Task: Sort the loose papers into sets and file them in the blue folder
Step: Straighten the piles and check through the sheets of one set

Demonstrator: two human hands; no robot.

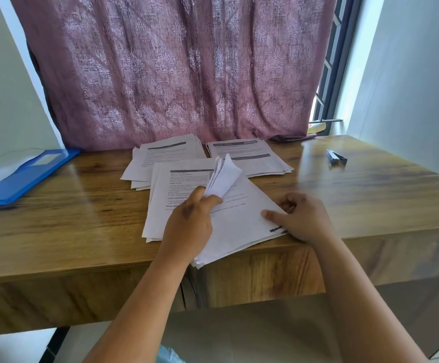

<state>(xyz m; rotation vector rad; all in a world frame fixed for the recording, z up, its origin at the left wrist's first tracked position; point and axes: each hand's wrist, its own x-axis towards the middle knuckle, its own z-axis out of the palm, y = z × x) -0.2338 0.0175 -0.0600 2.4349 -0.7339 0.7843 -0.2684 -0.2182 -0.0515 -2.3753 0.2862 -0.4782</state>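
Wooden table (82, 231), glossy grain top; blue folder (27, 174) lying open at far left; two paper stacks at the back, left stack (160, 153) and right stack (249, 158); nearer stack (239, 226) overhanging the front edge; small dark stapler (336, 157) at far right.
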